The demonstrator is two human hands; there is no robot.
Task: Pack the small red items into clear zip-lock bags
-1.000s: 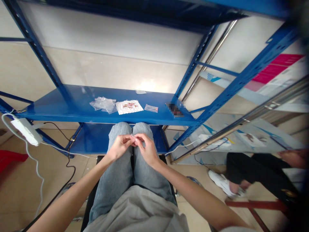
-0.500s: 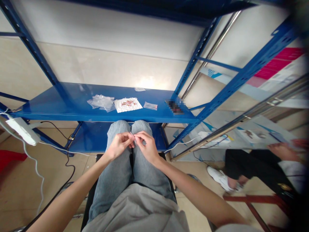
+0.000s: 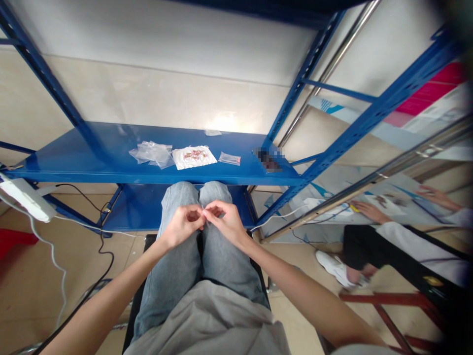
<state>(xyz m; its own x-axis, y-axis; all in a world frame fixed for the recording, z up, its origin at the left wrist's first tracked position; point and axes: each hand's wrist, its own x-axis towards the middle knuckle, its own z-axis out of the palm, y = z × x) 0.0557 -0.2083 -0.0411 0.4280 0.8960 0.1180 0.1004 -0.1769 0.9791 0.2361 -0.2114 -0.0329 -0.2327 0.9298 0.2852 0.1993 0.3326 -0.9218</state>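
Above my knees, my left hand [image 3: 185, 223] and my right hand [image 3: 224, 222] meet at the fingertips, both in a pinch. Between them is a thin, clear bit of what looks like a small plastic bag [image 3: 203, 209], mostly hidden by the fingers. On the blue shelf [image 3: 99, 170] ahead lies a pile of clear plastic bags [image 3: 151, 154]. Beside it, a white crumpled sheet [image 3: 179, 159] bears several small reddish pieces [image 3: 195, 155]. Further right rests a flat clear packet [image 3: 229, 158] with something reddish at its end.
A blurred-out dark object [image 3: 269, 159] lies at the shelf's right end. A white power strip [image 3: 27, 197] with cables hangs at the left. Blue posts frame the shelf. On the right, a co-worker's hands [image 3: 371, 212] are over another work surface, beyond a metal rail [image 3: 332, 197].
My hands remain together, with only slight finger movement. The view has shifted a little. The co-worker's arm has reached forward, and a hand now touches a yellow item on their surface.
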